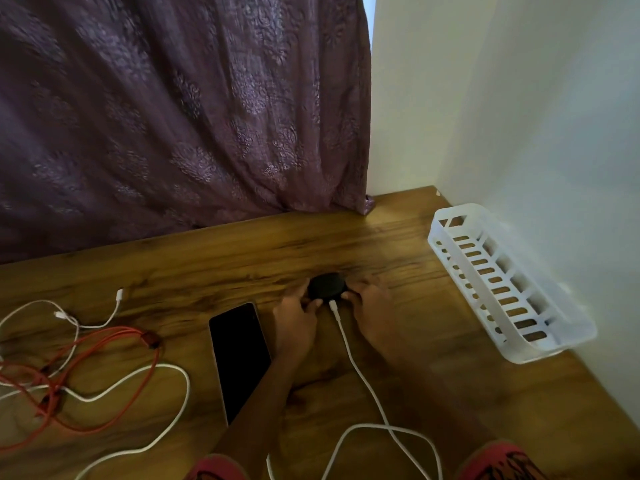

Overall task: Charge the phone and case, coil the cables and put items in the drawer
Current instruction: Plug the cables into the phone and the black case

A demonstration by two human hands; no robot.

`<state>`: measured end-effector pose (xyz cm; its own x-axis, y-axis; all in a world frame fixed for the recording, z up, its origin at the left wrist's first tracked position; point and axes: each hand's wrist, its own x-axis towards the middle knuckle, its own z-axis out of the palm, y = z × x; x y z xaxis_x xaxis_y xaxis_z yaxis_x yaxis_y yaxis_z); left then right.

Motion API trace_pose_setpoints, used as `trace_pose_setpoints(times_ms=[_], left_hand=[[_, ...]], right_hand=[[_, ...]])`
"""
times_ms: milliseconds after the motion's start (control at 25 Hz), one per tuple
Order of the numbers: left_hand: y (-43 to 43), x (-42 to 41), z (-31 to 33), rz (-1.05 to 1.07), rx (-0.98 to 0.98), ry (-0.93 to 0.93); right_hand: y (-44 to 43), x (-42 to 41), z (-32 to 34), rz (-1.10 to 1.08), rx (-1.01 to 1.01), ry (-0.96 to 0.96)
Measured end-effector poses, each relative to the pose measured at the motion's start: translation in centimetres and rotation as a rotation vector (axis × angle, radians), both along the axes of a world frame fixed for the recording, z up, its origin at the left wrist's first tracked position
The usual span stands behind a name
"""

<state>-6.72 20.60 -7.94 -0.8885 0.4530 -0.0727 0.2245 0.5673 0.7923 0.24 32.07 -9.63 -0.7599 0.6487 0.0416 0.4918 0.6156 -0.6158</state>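
The black case [327,286], small and round, lies on the table [242,258] about midway along its width, nearer the back edge than the front, and it sits right between my two hands. My left hand [294,322] comes at it from the near left, with the fingers curled in and pinching the case's left edge. My right hand [372,308] takes the right edge the same way, fingers bent around the rim. Both hands are narrow and closed on the case, which shows between and just beyond my fingertips.

A white plug [333,304] stands at the case's near edge, in the gap between my hands; I cannot tell whether it is pushed fully home. From it the white cable [360,368] runs back toward me between my forearms and crosses itself in a loop at the front edge.

The phone [239,355] lies face up with a dark screen, just beside my left hand and wrist, its long side angled toward the front edge.

Farther left, near the left edge, a red cable [104,344] and loose white cables [138,375] lie tangled and uncoiled, well apart from the case.

Along the right edge, against the wall [519,116], rests a white slotted basket [547,353]. A purple patterned curtain [173,116] hangs down to the back edge of the table.
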Motion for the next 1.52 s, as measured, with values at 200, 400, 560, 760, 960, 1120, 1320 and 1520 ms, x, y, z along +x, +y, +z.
trace_pose_setpoints(times_ms=[200, 400, 560, 760, 960, 1120, 1320, 1520], left_hand=[[-0.5, -0.3, 0.9, -0.005, 0.031, -0.074], [-2.0, 0.7, 1.8, -0.053, 0.048, -0.037], [-3.3, 4.1, 3.0, -0.224, 0.083, 0.144], [-3.9, 11.5, 3.1, -0.716, 0.163, 0.324], [-3.6, 19.6, 1.3, -1.173, 0.223, 0.409], [-1.7, 23.8, 0.1, -1.456, 0.136, 0.524], [3.3, 26.7, -0.6, -1.624, -0.023, 0.768], [6.3, 28.5, -3.0, -1.600, -0.082, 0.864]], right_hand=[[0.2, 0.0, 0.2, 0.008, -0.029, 0.006], [-1.2, 2.0, 2.0, -0.059, -0.125, 0.080], [-3.5, 5.9, 4.0, -0.166, -0.113, 0.175], [-7.9, 14.1, 5.9, -0.440, 0.005, 0.279], [-12.9, 25.0, 3.8, -0.838, 0.154, 0.257], [-16.1, 32.0, -0.2, -1.128, 0.124, 0.205], [-17.6, 36.4, -7.0, -1.283, 0.151, -0.032], [-16.4, 39.9, -15.2, -1.147, 0.173, -0.607]])
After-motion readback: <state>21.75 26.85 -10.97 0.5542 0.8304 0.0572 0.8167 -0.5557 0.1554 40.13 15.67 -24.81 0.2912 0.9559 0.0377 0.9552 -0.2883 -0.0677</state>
